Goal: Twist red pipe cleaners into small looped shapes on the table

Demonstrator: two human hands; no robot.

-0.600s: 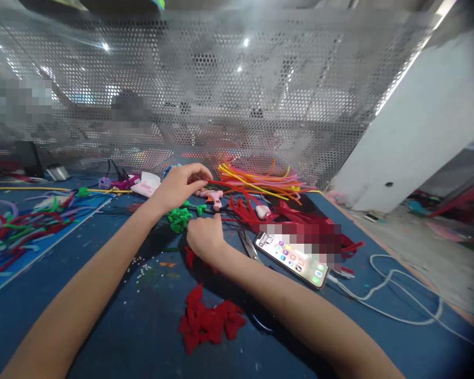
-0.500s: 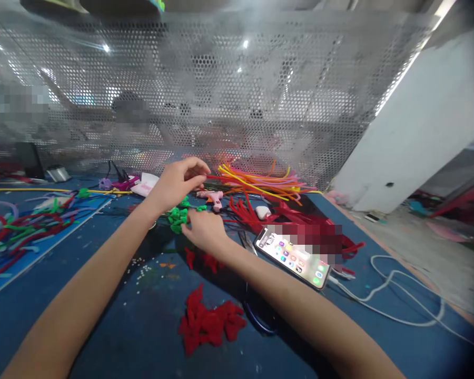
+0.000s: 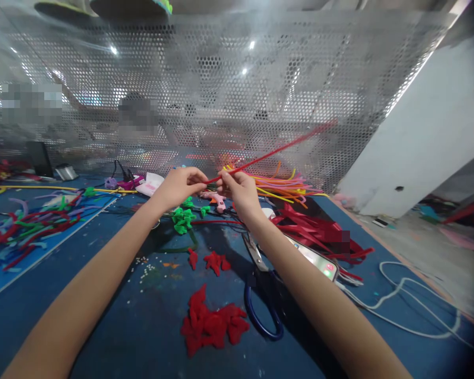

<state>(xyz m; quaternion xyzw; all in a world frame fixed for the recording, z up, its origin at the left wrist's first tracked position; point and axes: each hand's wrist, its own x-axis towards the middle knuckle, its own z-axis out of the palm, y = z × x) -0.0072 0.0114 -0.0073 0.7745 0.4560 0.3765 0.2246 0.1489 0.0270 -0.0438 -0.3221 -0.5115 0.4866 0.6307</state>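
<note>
Slanting up to the right, a red pipe cleaner [image 3: 272, 152] is pinched at its lower end between the fingertips of the left hand [image 3: 179, 185]. Just beside it, the right hand [image 3: 239, 190] is closed on the same stem.

Perforated metal screen [image 3: 237, 95] behind blue table [image 3: 142, 326], white wall [image 3: 438, 131] at right, ceiling lights reflected in screen.

Pretty bright overall – ceiling lights glare off the perforated metal screen [image 3: 229, 95] at the back, soft shadows sit under the arms on the blue table [image 3: 102, 326], and the picture's edges warp and blur.
</note>
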